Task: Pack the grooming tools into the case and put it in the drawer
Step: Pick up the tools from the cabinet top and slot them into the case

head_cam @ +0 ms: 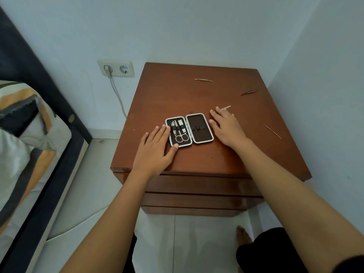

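An open grooming case (199, 129) lies flat on the brown nightstand (197, 160). Its left half holds small scissors (181, 137) and clippers under straps; its right half has bare loops. My left hand (155, 148) rests flat against the case's left edge, fingers spread. To the right of the case my right hand (226, 127) lies flat, partly covering a small metal tool (226, 108). Loose on the top lie a thin metal tool (203, 80), tweezers (249, 92) and a slender pick (272, 131). The drawers (197, 186) below are closed.
The nightstand stands in a corner between pale walls. A wall socket (116, 68) with a plugged cord is at the left. A bed with a dark frame (59, 107) and patterned bedding runs along the left. My bare foot (243, 235) shows on the white floor.
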The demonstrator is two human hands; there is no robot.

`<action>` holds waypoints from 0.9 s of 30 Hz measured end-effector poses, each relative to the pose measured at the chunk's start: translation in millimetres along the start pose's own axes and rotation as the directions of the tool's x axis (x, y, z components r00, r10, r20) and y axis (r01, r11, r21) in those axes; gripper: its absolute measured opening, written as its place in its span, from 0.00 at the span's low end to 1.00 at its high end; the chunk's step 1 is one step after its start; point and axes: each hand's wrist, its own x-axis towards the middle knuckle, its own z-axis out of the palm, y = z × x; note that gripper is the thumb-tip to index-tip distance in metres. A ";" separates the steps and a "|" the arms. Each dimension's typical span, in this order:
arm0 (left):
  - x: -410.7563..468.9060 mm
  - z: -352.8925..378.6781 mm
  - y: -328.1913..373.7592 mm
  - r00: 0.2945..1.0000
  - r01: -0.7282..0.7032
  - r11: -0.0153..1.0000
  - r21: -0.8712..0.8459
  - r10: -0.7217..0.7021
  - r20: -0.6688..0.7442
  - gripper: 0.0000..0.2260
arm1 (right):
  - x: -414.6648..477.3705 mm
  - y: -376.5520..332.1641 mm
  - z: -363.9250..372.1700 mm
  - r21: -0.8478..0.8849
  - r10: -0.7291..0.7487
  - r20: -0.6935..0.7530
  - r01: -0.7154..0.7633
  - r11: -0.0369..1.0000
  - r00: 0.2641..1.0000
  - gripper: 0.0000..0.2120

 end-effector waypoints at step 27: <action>2.3 10.3 -7.1 0.999 0.031 0.999 -0.007 -0.031 0.024 0.27 | -54.3 14.3 -2.0 0.295 0.396 -0.114 -0.349 0.889 0.911 0.05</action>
